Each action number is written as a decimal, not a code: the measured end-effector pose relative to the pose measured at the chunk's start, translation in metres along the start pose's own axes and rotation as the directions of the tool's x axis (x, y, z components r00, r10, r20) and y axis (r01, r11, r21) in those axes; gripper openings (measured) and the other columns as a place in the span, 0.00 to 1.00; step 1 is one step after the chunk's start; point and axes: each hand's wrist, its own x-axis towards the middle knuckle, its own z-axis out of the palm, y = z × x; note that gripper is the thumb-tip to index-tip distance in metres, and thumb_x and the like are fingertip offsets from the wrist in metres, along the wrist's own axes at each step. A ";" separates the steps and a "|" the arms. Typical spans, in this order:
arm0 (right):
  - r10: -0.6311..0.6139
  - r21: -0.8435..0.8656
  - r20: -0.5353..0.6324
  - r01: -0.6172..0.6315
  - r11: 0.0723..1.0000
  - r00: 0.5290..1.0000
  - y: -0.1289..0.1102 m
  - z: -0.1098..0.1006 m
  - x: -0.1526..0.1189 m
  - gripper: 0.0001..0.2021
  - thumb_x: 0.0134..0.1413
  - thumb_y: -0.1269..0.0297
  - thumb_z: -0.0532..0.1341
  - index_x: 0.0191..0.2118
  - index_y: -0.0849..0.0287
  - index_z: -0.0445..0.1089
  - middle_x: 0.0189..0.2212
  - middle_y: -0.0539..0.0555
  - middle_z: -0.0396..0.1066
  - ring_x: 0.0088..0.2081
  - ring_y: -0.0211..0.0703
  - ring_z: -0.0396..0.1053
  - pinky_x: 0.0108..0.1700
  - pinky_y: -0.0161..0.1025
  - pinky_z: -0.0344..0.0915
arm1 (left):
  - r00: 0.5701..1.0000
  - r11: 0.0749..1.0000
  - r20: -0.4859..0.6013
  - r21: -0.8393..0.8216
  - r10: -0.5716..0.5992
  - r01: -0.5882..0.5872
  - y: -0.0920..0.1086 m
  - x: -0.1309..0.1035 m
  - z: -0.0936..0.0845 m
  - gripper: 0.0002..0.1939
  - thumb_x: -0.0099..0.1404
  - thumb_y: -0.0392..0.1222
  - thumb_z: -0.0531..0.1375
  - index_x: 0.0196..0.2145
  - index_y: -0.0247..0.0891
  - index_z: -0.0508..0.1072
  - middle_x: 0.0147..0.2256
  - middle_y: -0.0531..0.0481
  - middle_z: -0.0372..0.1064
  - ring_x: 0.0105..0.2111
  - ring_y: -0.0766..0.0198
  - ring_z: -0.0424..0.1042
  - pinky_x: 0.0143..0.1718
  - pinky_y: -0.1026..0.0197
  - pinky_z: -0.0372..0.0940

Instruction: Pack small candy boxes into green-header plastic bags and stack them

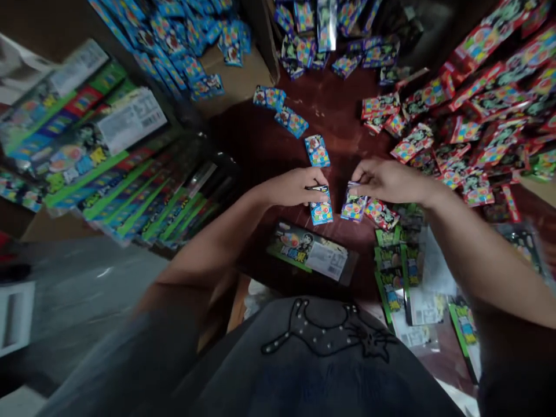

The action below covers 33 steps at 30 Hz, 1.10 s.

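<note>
My left hand (299, 186) is closed on a small blue candy box (322, 212), thumb across its upper part. To its right, my right hand (376, 179) pinches a small purple candy box (353, 208) by the top. A red candy packet (382, 214) lies beside the purple box, below my right hand. Just beyond my left hand rests another blue candy box (317, 150). Nearer my body lies a flat display pack (310, 253) with a white label and a green edge.
Red packets (469, 133) are heaped at the right, purple ones (304, 49) at the back. A carton of blue boxes (182, 40) stands back left. Filled display packs (108, 156) are stacked left; green-edged packaging (402, 272) lies at right on the dark red table (334, 110).
</note>
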 end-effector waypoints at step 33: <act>0.427 0.131 -0.844 -0.647 0.751 0.325 0.186 -0.095 -0.212 0.38 0.67 0.43 0.61 0.70 0.68 0.62 0.67 0.77 0.66 0.67 0.67 0.65 0.66 0.62 0.62 | 0.859 0.551 -0.118 0.808 0.498 -0.209 0.052 0.042 0.125 0.23 0.73 0.47 0.59 0.62 0.41 0.74 0.62 0.34 0.63 0.48 0.48 0.78 0.42 0.49 0.76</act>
